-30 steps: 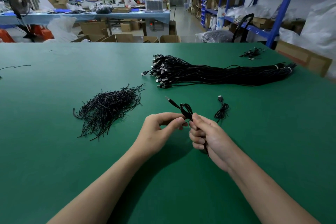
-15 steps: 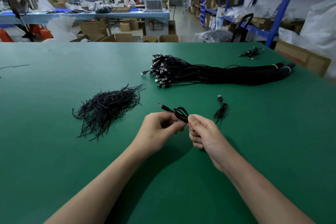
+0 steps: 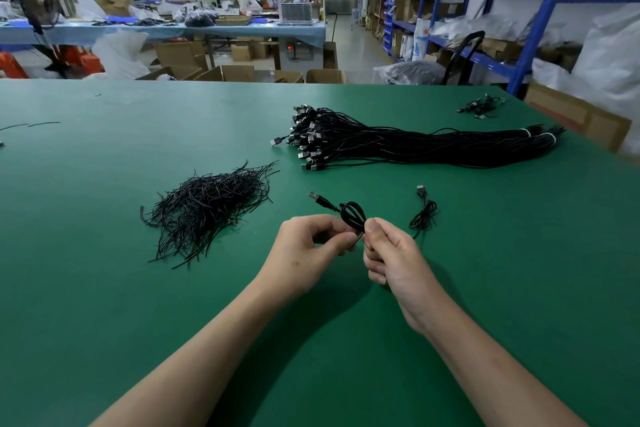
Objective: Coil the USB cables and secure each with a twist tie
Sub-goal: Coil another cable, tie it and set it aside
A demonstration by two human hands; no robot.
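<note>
Took a loose heap of thin black wire twist ties [image 3: 211, 204] on the flat green table top [image 3: 104, 288] as reference mark.

Found a small black coiled USB cable [image 3: 351, 213] right of the heap and slightly nearer, held clear of the table between both hands. Noted its loops bunched into a narrow oval, standing free above the fingers. Recorded a black plug with a metal tip [image 3: 317, 198] jutting from the coil, tilted up and back toward the heap.

Saw the left hand [image 3: 311, 250] with fingers curled, thumb and forefinger closed on the coil's lower end from the heap side. Saw the right hand [image 3: 394, 260] curled tight, thumb and forefinger pinching the same end from the side away from the heap. Marked both sets of fingertips as nearly touching.

Spotted a short thin black strand [image 3: 357, 240] slanting across the gap between the thumbs, below the loops. Could not tell whether wrapped round the coil.

Logged a second black coiled cable [image 3: 424, 215] further right of the heap, lying flat just beyond the right hand, apart from it.

Logged a long thick bundle of straight black USB cables [image 3: 415, 146] beyond the heap and to its right, plugs fanned at the heap end, far end banded with white ties [image 3: 550, 139].
</note>
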